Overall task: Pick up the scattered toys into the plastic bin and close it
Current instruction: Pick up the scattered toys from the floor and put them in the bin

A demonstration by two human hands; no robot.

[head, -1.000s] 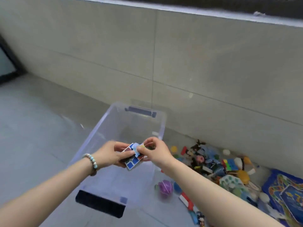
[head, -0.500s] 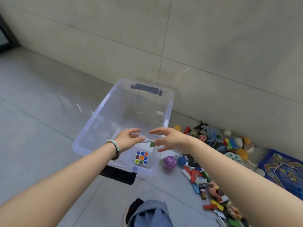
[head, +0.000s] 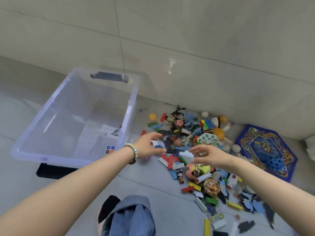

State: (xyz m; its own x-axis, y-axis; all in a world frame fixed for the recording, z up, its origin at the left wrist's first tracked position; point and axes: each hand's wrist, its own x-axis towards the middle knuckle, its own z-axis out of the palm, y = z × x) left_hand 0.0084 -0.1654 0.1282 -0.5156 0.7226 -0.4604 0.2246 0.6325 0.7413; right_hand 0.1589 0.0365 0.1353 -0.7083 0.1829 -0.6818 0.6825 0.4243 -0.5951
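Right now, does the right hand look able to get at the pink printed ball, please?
Probably yes: the right hand hovers open right beside the pink printed ball, which lies on top of the toy pile with nothing covering its upper side.

Bright, even daylight; glare streak on the wall (head: 171,65); soft motion blur, wide-angle bowing.

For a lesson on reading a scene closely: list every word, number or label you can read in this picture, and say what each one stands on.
Nothing here can be read.
Pink ball: dark lettering, too blurred to read.
Blue game board: yellow marks at its centre, too blurred to read.
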